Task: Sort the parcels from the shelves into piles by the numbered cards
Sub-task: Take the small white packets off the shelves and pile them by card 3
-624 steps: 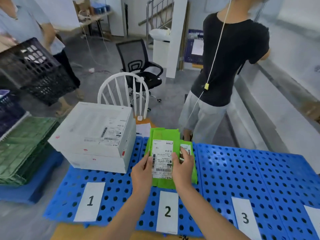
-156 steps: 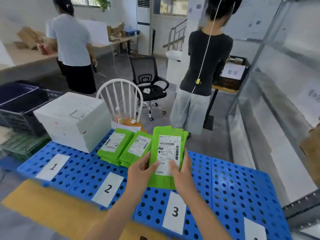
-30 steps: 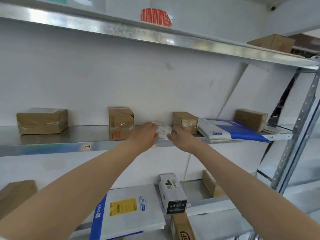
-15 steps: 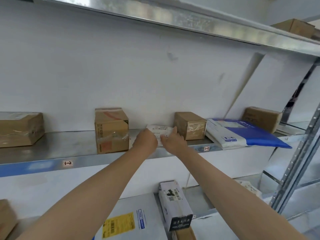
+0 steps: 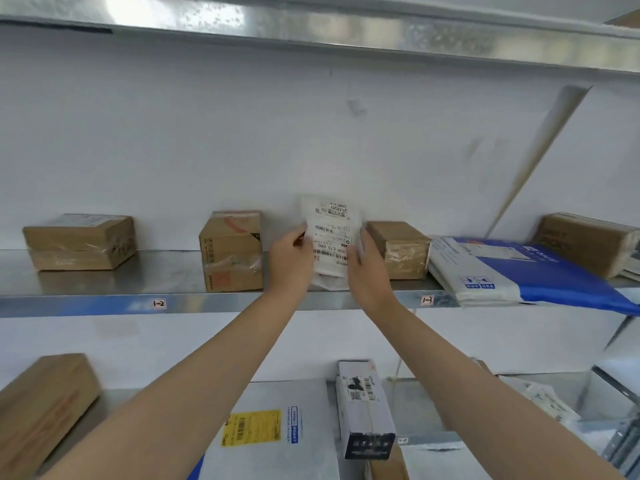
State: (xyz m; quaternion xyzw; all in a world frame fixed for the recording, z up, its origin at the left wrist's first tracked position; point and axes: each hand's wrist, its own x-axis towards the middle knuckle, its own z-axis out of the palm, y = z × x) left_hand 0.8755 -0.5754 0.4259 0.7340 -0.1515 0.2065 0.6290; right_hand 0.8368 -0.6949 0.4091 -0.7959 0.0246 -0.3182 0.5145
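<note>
White parcel (image 5: 329,237), flat on the shelf (image 5: 104,303) a moment ago, is now upright just above it, your left hand (image 5: 289,261) and right hand (image 5: 367,268) gripping its sides; pick looks done, sorting pending.

Shiny metal shelf (image 5: 104,303) — taped cardboard boxes (image 5: 231,251), plastic pkg (image 5: 329,237).

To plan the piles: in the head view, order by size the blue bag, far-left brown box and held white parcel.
1. Blue bag.
2. Far-left brown box and white parcel: they look alike, and the parcel is nearer the camera, so unranked.
</note>
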